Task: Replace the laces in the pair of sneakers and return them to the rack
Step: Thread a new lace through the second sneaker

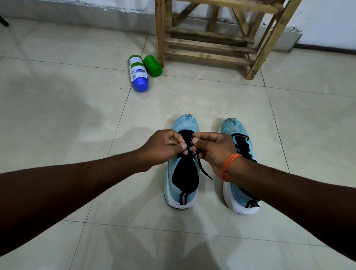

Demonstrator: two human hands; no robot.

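Two light blue sneakers with white soles stand side by side on the tiled floor, toes pointing away from me. Over the left sneaker [184, 125], my left hand [164, 146] and my right hand [213, 148] each pinch part of its black lace [204, 170] above the eyelets. One loose lace end trails off to the right of the shoe's tongue. The right sneaker [234, 127] has black laces in it, and my right wrist with an orange band hides part of it.
A wooden rack [215, 44] stands against the wall beyond the sneakers. Two bottles lie on the floor to its left: one white with a blue cap [138, 73] and one green [152, 65]. Bare tile floor lies on all sides.
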